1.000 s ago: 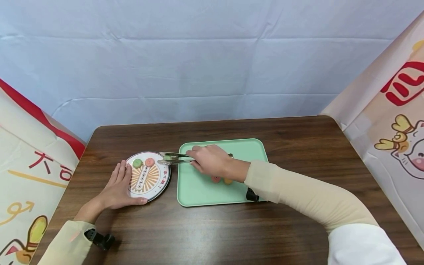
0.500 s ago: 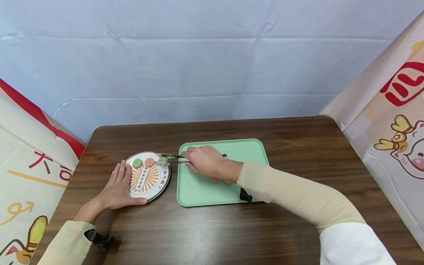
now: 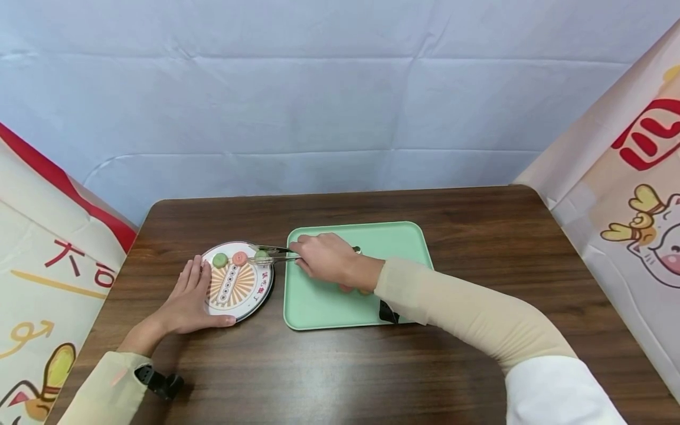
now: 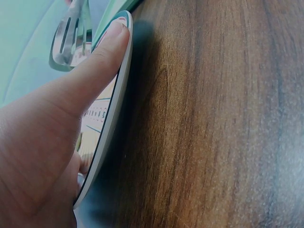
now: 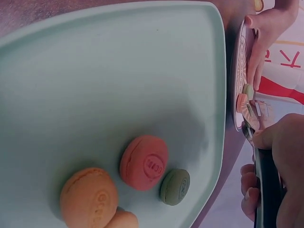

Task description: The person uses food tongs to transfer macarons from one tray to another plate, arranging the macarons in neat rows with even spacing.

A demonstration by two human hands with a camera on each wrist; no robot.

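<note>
My left hand [image 3: 187, 300] lies along the left and near rim of a round white plate [image 3: 249, 299], fingers straight. In the left wrist view the thumb [image 4: 97, 66] presses on the plate's rim. My right hand [image 3: 326, 258] grips metal serving tongs [image 3: 276, 258] above the green tray [image 3: 313, 313]. The tongs' tips reach over the plate's right part, either side of a green macaron [image 3: 261, 255]. To its left on the plate are a pink macaron [image 3: 239, 259] and another green macaron [image 3: 219, 261]. In the right wrist view, fingers curl round the tongs' black handle [image 5: 267, 190].
On the tray, partly under my right forearm, lie a pink macaron [image 5: 145, 162], a dark green macaron [image 5: 175, 186] and an orange macaron [image 5: 89, 197], with part of another beside it. The brown wooden table [image 3: 319, 378] is backed by a pale cloth [image 3: 340, 118].
My right hand has moved left, bringing the tongs and the green macaron from the plate's right edge to over the plate, beside the pink one. The left hand has not moved.
</note>
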